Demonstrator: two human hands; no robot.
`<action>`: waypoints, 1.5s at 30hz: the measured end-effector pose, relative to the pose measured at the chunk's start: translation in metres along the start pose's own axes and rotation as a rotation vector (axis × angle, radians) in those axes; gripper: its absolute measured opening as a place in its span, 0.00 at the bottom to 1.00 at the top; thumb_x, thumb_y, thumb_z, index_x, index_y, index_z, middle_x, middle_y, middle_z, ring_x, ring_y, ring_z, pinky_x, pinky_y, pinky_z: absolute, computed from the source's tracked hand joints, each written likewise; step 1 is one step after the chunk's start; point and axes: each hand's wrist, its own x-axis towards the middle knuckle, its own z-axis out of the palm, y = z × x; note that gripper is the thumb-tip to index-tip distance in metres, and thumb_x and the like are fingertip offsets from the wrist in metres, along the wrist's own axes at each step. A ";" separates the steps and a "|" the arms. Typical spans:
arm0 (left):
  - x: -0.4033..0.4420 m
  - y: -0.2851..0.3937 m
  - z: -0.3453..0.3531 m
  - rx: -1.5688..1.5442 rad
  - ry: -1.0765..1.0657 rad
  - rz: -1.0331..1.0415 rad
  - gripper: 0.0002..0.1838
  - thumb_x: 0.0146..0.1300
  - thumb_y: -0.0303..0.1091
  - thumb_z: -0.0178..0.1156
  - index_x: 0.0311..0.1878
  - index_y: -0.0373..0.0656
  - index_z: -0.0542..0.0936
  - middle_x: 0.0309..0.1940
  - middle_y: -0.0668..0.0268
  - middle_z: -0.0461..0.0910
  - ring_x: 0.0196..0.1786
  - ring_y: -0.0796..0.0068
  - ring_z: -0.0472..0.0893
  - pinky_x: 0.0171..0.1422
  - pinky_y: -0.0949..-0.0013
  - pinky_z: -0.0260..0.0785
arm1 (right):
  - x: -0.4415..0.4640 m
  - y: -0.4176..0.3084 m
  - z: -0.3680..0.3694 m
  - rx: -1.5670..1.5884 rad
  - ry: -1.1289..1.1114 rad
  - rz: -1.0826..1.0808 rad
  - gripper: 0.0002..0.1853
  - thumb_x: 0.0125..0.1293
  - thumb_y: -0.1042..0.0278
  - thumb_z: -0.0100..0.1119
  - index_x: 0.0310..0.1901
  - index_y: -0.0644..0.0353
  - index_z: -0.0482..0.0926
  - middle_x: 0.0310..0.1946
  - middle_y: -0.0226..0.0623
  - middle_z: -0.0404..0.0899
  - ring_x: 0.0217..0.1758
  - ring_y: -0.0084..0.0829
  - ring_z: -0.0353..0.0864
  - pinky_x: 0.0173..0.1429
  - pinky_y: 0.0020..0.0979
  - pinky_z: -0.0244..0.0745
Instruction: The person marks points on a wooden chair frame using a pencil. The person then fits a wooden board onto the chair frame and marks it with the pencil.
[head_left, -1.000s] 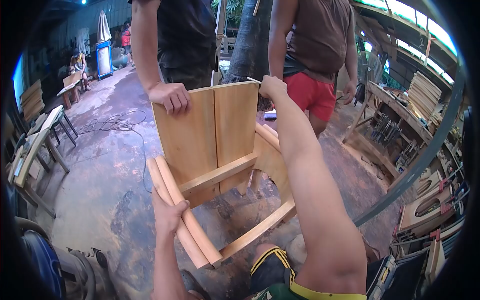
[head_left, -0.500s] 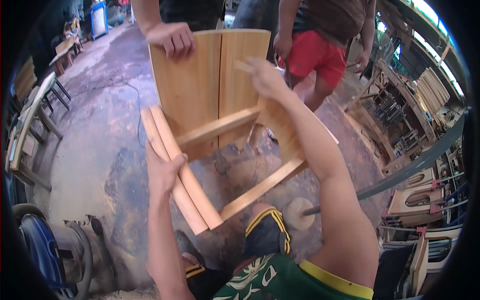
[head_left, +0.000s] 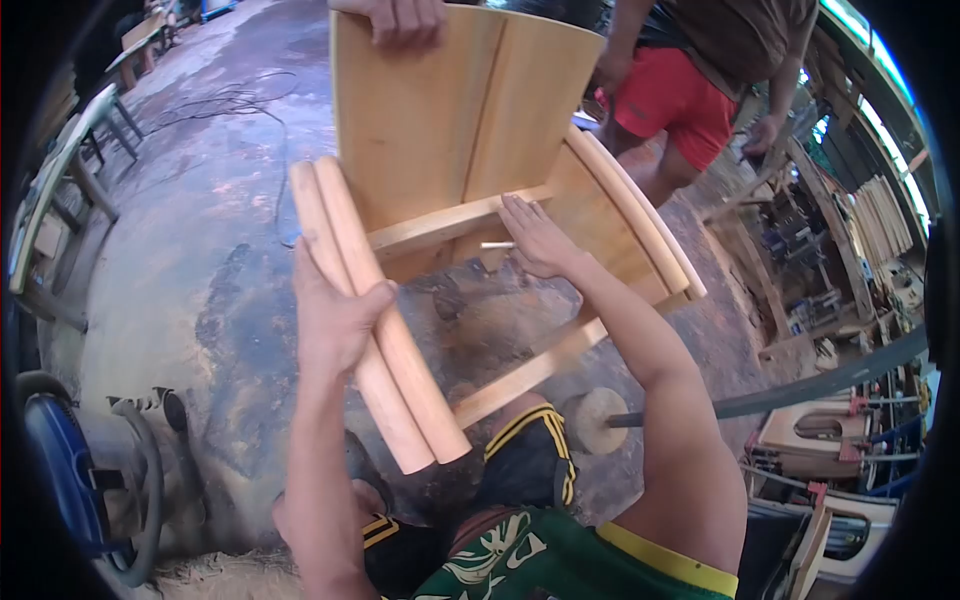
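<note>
A wooden chair frame (head_left: 430, 120) with a tall two-board back stands tilted before me. My left hand (head_left: 340, 310) is wrapped round the paired rounded rails (head_left: 385, 345) of its left armrest, thumb on top. On the rear crossbar (head_left: 430, 225) rests my right hand (head_left: 535, 235), with a thin pale stick (head_left: 496, 245) poking out from under its fingers. The front crossbar (head_left: 530, 375) lies nearer my knees. A co-worker's hand (head_left: 405, 18) grips the top edge of the chair back.
Another person in red shorts (head_left: 675, 100) stands behind the chair's right side. A bench (head_left: 75, 150) is at the left, a blue machine with a hose (head_left: 65, 460) at the lower left. Clamps and wooden parts (head_left: 810, 430) line the right; a cable (head_left: 235, 100) lies on the floor.
My right hand has come down from the top of the chair back to the rear crossbar, with the stick. The view has tipped downward. My left hand still holds the armrest.
</note>
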 end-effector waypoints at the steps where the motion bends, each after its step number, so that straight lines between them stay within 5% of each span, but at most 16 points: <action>1: -0.001 0.007 -0.002 -0.003 -0.016 -0.006 0.59 0.44 0.37 0.79 0.75 0.26 0.55 0.64 0.41 0.71 0.63 0.49 0.77 0.69 0.57 0.72 | 0.021 0.021 0.020 0.017 -0.035 0.030 0.43 0.64 0.65 0.60 0.76 0.73 0.54 0.80 0.61 0.49 0.84 0.56 0.48 0.86 0.50 0.45; 4: -0.007 0.018 -0.002 0.091 0.024 0.047 0.57 0.46 0.40 0.80 0.74 0.28 0.57 0.58 0.44 0.78 0.60 0.53 0.80 0.67 0.54 0.75 | 0.042 -0.003 0.012 0.156 0.015 0.117 0.38 0.65 0.62 0.61 0.74 0.70 0.61 0.77 0.60 0.58 0.82 0.55 0.54 0.85 0.47 0.50; 6: -0.009 0.012 0.000 0.259 0.085 0.090 0.58 0.44 0.48 0.79 0.74 0.28 0.60 0.66 0.37 0.70 0.69 0.45 0.72 0.77 0.54 0.63 | 0.040 -0.040 -0.036 0.086 -0.077 0.104 0.35 0.65 0.65 0.60 0.72 0.69 0.65 0.75 0.60 0.61 0.80 0.57 0.58 0.84 0.48 0.52; 7: -0.006 0.012 0.007 0.362 0.132 -0.019 0.59 0.44 0.49 0.76 0.75 0.29 0.58 0.67 0.35 0.67 0.72 0.42 0.68 0.79 0.53 0.59 | 0.045 0.001 0.021 0.112 0.109 0.012 0.35 0.65 0.69 0.59 0.73 0.69 0.63 0.75 0.60 0.62 0.80 0.57 0.59 0.84 0.48 0.52; 13: -0.002 0.005 0.011 0.195 0.066 -0.093 0.70 0.39 0.47 0.76 0.80 0.29 0.43 0.74 0.29 0.52 0.79 0.32 0.54 0.85 0.52 0.48 | 0.036 -0.010 0.005 0.035 -0.036 0.042 0.38 0.69 0.66 0.51 0.78 0.69 0.53 0.79 0.60 0.53 0.84 0.55 0.51 0.85 0.53 0.43; 17: -0.001 0.002 -0.003 0.088 0.037 -0.054 0.68 0.44 0.50 0.76 0.79 0.26 0.46 0.77 0.32 0.51 0.81 0.37 0.52 0.86 0.55 0.45 | 0.040 -0.011 0.017 -0.008 -0.112 0.157 0.44 0.62 0.79 0.53 0.80 0.68 0.48 0.83 0.54 0.44 0.87 0.50 0.41 0.86 0.53 0.39; 21: 0.007 0.001 -0.030 -0.072 -0.064 0.082 0.66 0.52 0.58 0.74 0.80 0.27 0.46 0.77 0.36 0.54 0.82 0.44 0.54 0.85 0.56 0.46 | 0.040 0.010 0.038 -0.045 -0.128 0.112 0.44 0.67 0.75 0.52 0.81 0.66 0.43 0.84 0.52 0.40 0.87 0.49 0.39 0.85 0.56 0.37; 24: 0.009 0.022 -0.058 -0.205 -0.197 -0.211 0.64 0.56 0.58 0.73 0.81 0.28 0.45 0.77 0.36 0.56 0.82 0.46 0.56 0.85 0.57 0.49 | 0.044 0.003 0.020 -0.050 -0.252 0.157 0.43 0.69 0.74 0.52 0.82 0.65 0.42 0.84 0.51 0.38 0.88 0.49 0.36 0.85 0.59 0.36; 27: 0.012 -0.003 -0.060 -0.403 -0.135 -0.229 0.59 0.65 0.57 0.68 0.82 0.31 0.44 0.79 0.39 0.54 0.82 0.50 0.57 0.84 0.59 0.51 | 0.052 -0.004 -0.002 -0.057 -0.381 0.192 0.43 0.69 0.71 0.54 0.81 0.65 0.43 0.84 0.51 0.41 0.87 0.50 0.38 0.85 0.59 0.37; 30: -0.028 -0.027 -0.070 -0.485 -0.035 -0.332 0.59 0.65 0.59 0.67 0.82 0.32 0.45 0.79 0.38 0.55 0.81 0.51 0.59 0.83 0.58 0.53 | 0.047 0.002 -0.002 0.000 -0.234 0.169 0.37 0.67 0.63 0.59 0.74 0.70 0.63 0.75 0.55 0.65 0.81 0.50 0.59 0.83 0.54 0.47; 32: -0.078 -0.017 -0.089 -0.539 0.007 -0.435 0.59 0.64 0.62 0.68 0.82 0.31 0.47 0.79 0.40 0.56 0.81 0.51 0.59 0.82 0.58 0.55 | 0.036 -0.015 -0.031 0.281 -0.085 0.107 0.34 0.68 0.65 0.58 0.73 0.69 0.65 0.65 0.58 0.76 0.67 0.56 0.77 0.70 0.52 0.70; 35: -0.159 0.009 -0.120 -0.281 0.094 -0.604 0.60 0.61 0.64 0.69 0.80 0.30 0.52 0.77 0.42 0.60 0.79 0.52 0.64 0.80 0.59 0.59 | 0.028 -0.099 -0.086 0.506 -0.040 -0.025 0.31 0.68 0.63 0.58 0.70 0.69 0.67 0.62 0.57 0.77 0.65 0.56 0.78 0.69 0.52 0.70; 39: -0.248 0.086 -0.154 0.046 0.248 -0.749 0.59 0.57 0.70 0.68 0.77 0.31 0.62 0.70 0.41 0.71 0.72 0.50 0.73 0.73 0.60 0.68 | 0.002 -0.228 -0.164 0.619 -0.385 -0.264 0.29 0.68 0.62 0.58 0.67 0.69 0.70 0.59 0.56 0.79 0.63 0.55 0.80 0.68 0.52 0.71; 40: -0.263 0.111 -0.159 0.143 0.299 -0.735 0.54 0.57 0.69 0.68 0.73 0.31 0.68 0.62 0.42 0.78 0.66 0.49 0.78 0.69 0.60 0.71 | -0.009 -0.251 -0.180 0.625 -0.490 -0.323 0.28 0.68 0.61 0.58 0.66 0.69 0.71 0.58 0.56 0.80 0.62 0.54 0.80 0.68 0.52 0.71; 43: -0.287 0.149 -0.170 0.079 0.395 -0.705 0.54 0.54 0.66 0.70 0.72 0.30 0.69 0.59 0.45 0.81 0.57 0.48 0.82 0.63 0.60 0.73 | -0.043 -0.283 -0.212 0.589 -0.723 -0.424 0.26 0.68 0.60 0.58 0.63 0.68 0.73 0.55 0.55 0.81 0.60 0.54 0.81 0.67 0.52 0.72; 45: -0.302 0.160 -0.159 0.095 0.676 -0.573 0.52 0.55 0.63 0.71 0.73 0.31 0.69 0.51 0.51 0.85 0.45 0.54 0.83 0.55 0.58 0.75 | -0.061 -0.289 -0.226 0.565 -0.825 -0.436 0.25 0.67 0.59 0.59 0.61 0.68 0.74 0.54 0.54 0.82 0.59 0.53 0.82 0.66 0.52 0.72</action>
